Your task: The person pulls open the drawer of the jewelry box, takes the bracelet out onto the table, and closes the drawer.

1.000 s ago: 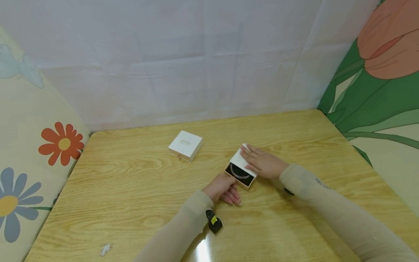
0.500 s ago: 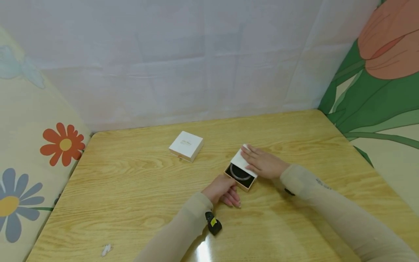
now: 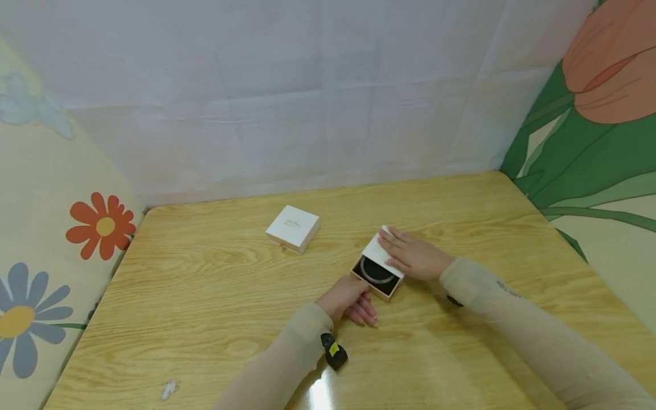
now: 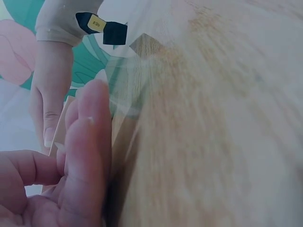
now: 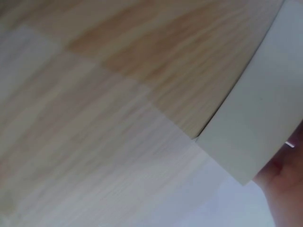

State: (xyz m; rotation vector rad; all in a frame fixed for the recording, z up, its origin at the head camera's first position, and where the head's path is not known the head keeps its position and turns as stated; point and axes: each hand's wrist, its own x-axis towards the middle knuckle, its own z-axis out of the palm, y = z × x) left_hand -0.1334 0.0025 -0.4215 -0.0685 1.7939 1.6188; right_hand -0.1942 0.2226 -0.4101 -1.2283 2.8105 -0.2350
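A small drawer-style gift box stands partly pulled out on the wooden table in the head view. Its tan-edged drawer [image 3: 386, 292] has a black lining, on which lies a pale ring-shaped bangle [image 3: 377, 279]. The white sleeve [image 3: 373, 249] covers the drawer's far part. My left hand [image 3: 348, 297] pinches at the drawer's near side with thumb and index finger, its other fingers extended; what they grip there is hidden. My right hand [image 3: 417, 256] rests on top of the sleeve with fingers laid straight. In the right wrist view the sleeve's plain side [image 5: 251, 109] shows beside that hand.
A second white box [image 3: 293, 226] with gold lettering sits shut, farther back and to the left. A small white mark [image 3: 169, 390] shows near the table's front left. A pale cloth backdrop [image 3: 318, 102] hangs behind the table [image 3: 205, 296], with flower-patterned panels on both sides.
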